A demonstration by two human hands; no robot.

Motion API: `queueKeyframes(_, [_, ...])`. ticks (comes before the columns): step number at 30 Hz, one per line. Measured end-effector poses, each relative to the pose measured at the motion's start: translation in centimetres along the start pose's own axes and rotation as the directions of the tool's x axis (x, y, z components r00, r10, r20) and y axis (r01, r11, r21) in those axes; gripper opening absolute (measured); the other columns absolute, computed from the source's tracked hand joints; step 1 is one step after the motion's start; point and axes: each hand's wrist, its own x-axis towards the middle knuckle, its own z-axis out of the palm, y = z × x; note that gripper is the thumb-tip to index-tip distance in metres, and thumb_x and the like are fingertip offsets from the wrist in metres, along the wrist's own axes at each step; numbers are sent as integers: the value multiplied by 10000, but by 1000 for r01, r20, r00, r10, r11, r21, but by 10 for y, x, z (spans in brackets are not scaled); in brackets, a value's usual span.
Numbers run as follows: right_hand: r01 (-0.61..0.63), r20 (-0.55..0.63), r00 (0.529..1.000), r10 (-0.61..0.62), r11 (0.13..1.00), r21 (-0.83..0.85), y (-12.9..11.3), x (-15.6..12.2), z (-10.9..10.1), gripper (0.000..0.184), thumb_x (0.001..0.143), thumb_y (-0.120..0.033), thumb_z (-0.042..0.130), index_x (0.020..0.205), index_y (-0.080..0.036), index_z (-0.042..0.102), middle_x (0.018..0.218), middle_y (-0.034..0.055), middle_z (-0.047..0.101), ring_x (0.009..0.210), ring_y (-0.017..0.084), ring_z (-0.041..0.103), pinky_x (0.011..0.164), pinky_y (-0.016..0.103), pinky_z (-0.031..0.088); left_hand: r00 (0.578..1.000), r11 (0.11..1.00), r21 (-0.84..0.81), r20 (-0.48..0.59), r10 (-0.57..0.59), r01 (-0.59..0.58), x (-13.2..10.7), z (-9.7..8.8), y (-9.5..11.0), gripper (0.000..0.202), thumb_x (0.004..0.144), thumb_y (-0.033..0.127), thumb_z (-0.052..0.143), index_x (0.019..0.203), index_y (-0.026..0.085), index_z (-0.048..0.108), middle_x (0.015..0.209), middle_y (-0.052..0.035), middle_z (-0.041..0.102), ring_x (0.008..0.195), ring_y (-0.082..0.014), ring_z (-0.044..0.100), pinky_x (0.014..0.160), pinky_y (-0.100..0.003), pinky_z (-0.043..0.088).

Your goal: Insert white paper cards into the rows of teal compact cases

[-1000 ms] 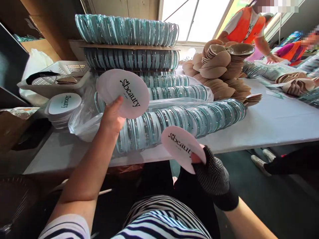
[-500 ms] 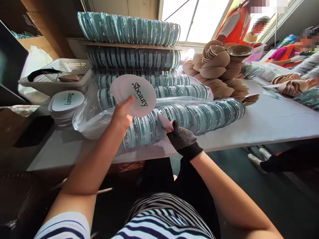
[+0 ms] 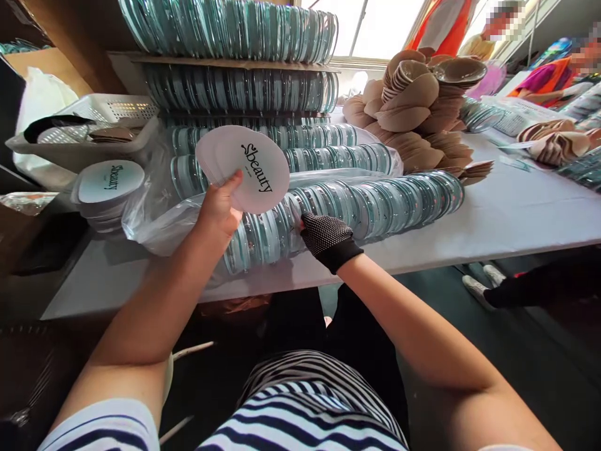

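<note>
My left hand (image 3: 223, 210) grips a fanned stack of round white cards (image 3: 265, 172) printed "Sbeauty", thumb on top. The stack is held tilted above a row of round clear plastic packs (image 3: 399, 203) with teal-grey edges, standing on edge side by side. My right hand (image 3: 326, 237), in a black dotted fingerless glove, is closed at the front row, fingertips pinched between two packs. Only a pale sliver of the single round card shows there; the rest is hidden among the packs. A second stack of round cards (image 3: 110, 188) sits at the left.
More rows of packs (image 3: 239, 91) rise behind on cardboard layers. A white basket (image 3: 141, 113) stands at the left, beside a clear plastic bag (image 3: 153, 228). Beige cup-shaped pads (image 3: 408, 113) are heaped at the right of the white table (image 3: 507, 219). People in orange vests are beyond.
My right hand has moved left and slightly up into the front row, taking the single card down between packs. My left hand still holds its stack. The view has shifted slightly.
</note>
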Motion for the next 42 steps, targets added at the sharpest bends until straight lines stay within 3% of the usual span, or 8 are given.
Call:
queueKeyframes(6, [-55,200,979,-28,915,399,12,-8,9,186,863,-186,494,1000,-184,619,817,107,693,720,199,653,676,304,495,1000,1000,2,-6,7,-7,1,-3,-1,331,721,144,764,1034,237,709,1190,-53,701,1212,-256,588,1064,-462,457])
queueKeyframes(12, [-222,349,900,-263,412,884,29,-7,7,357,921,-342,373,1166,-159,557,516,-56,474,406,102,421,461,215,445,994,994,-12,3,113,-113,-3,1,-10,422,683,156,796,1084,240,699,1168,-45,710,1204,-238,593,1051,-413,471])
queueKeyframes(14, [-122,264,953,-148,610,783,33,1,-5,307,887,-389,479,981,-144,637,535,-16,526,470,121,505,525,246,488,992,992,-13,-17,128,-128,-4,5,-13,433,664,168,813,1077,233,701,1144,-50,719,1203,-242,593,1049,-407,471])
queueKeyframes(17, [87,-214,976,31,849,522,36,25,-30,308,895,-393,504,999,-155,669,854,85,694,796,197,657,766,333,539,991,992,-24,-33,126,-127,-5,10,-16,455,630,199,844,1062,222,702,1147,-65,717,1196,-257,599,1046,-414,469])
queueKeyframes(25, [368,-585,795,-161,895,254,-21,38,-29,589,860,-314,519,1413,-123,448,1495,178,413,1398,304,358,1116,522,354,986,990,-46,-101,132,-137,-6,14,-18,378,636,209,827,995,190,711,1104,-84,727,1158,-271,622,1014,-425,493])
queueKeyframes(31, [206,-405,913,44,807,554,-37,48,-25,451,926,-313,348,1299,-151,544,1101,118,689,1015,243,648,857,379,548,995,988,-111,-2,104,-104,-8,19,-7,279,664,187,802,928,187,710,1066,-78,734,1137,-268,634,1013,-443,495])
queueKeyframes(36, [99,-637,725,263,875,474,4,-23,-41,432,901,-369,410,1269,-188,545,1117,144,676,993,273,647,791,402,555,996,996,-83,71,50,-44,5,3,11,351,665,177,817,994,228,704,1140,-65,716,1179,-255,608,1042,-435,470])
queueKeyframes(42, [-27,-290,951,107,963,267,-3,-136,-2,362,922,-357,394,1188,-266,622,746,42,723,526,216,635,429,305,421,996,999,-18,72,-44,45,17,-12,7,371,683,211,807,1034,240,691,1166,-61,705,1172,-282,606,976,-493,509])
